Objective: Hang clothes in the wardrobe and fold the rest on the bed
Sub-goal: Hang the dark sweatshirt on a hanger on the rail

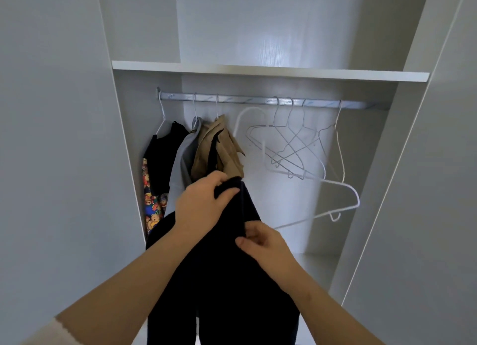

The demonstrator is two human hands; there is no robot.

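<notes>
Head view. I log the left hand (204,203) first: its grip is curled round the top edge of the dark navy garment (227,280). The right hand (265,244) has its grip pinching a fold of the same garment lower down. The garment hangs between both forearms, in front of the open wardrobe (366,177) and below the rail (258,101).

At the left end of the rail hang a black garment (165,148), a grey garment (180,159) and a tan shirt (224,148), close together. Teddy-bear print fabric (152,210) shows beneath them. Further right, bare wire hangers (291,143) are bunched on the rail. A white plastic hanger (335,197) is tilted, and I cannot tell if it is hooked on. A shelf (258,71) sits above the rail.
</notes>
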